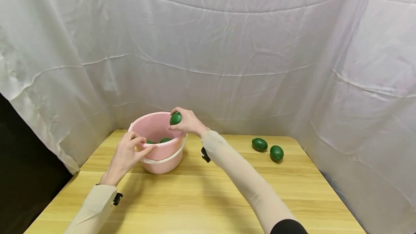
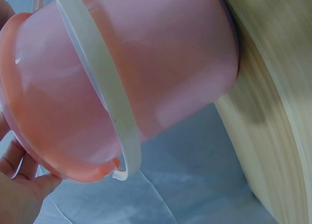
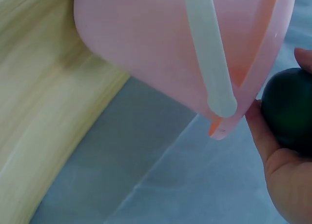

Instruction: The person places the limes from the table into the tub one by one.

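Observation:
A pink bucket (image 1: 165, 169) with a white handle (image 2: 114, 102) stands upright on the left part of the table. My left hand (image 1: 125, 154) holds its near left rim, fingers over the edge and thumb along the outside. At the rim's right side, my right hand (image 1: 191, 121) grips a dark green oval fruit (image 1: 175, 118) between thumb and fingers. The right wrist view shows that fruit (image 3: 291, 112) close beside the rim. Inside the bucket lie similar green fruits (image 1: 165, 140), partly hidden by the near wall.
Two more green fruits, one (image 1: 259, 144) slightly behind the other (image 1: 276, 153), lie on the right side of the wooden table (image 1: 195, 205). Pale cloth (image 1: 221, 57) hangs behind the table and along its sides. A dark area (image 1: 26, 165) shows at far left.

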{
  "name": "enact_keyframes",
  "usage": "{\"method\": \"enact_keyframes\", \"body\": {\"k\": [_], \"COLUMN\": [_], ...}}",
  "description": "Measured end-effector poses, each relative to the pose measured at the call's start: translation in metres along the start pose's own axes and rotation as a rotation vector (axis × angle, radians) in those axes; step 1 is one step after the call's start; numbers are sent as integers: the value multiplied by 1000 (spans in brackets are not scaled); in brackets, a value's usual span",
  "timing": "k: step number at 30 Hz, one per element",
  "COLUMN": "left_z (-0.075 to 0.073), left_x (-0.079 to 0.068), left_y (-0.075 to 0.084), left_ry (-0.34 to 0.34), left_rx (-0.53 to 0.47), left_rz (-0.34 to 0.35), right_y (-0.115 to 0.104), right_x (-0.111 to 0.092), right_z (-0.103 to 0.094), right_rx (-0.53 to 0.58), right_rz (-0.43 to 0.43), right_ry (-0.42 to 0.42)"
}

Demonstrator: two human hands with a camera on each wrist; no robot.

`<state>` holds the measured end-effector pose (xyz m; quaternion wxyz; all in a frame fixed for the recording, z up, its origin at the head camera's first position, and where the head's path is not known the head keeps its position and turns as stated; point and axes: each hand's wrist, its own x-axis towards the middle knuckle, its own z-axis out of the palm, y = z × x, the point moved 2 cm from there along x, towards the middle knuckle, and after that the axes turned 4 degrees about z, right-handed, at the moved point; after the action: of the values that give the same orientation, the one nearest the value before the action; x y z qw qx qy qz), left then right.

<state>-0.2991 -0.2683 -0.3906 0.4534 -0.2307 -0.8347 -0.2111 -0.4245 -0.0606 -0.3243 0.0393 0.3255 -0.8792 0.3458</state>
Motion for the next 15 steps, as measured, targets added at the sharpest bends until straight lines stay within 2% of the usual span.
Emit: {"method": "enact_keyframes", "body": {"k": [6, 15], "left_z": [0, 1], "left_x": [-1, -1], "left_y": [2, 0], "left_ry": [2, 0], "left_rx": [-16, -14], "left_rz": [5, -8], "right_y": [-3, -13], "right_x": [1, 5], "right_z": [6, 4], "right_rx": [-76, -143], "right_rz": [-38, -30], "right_ry": [-28, -61]}}
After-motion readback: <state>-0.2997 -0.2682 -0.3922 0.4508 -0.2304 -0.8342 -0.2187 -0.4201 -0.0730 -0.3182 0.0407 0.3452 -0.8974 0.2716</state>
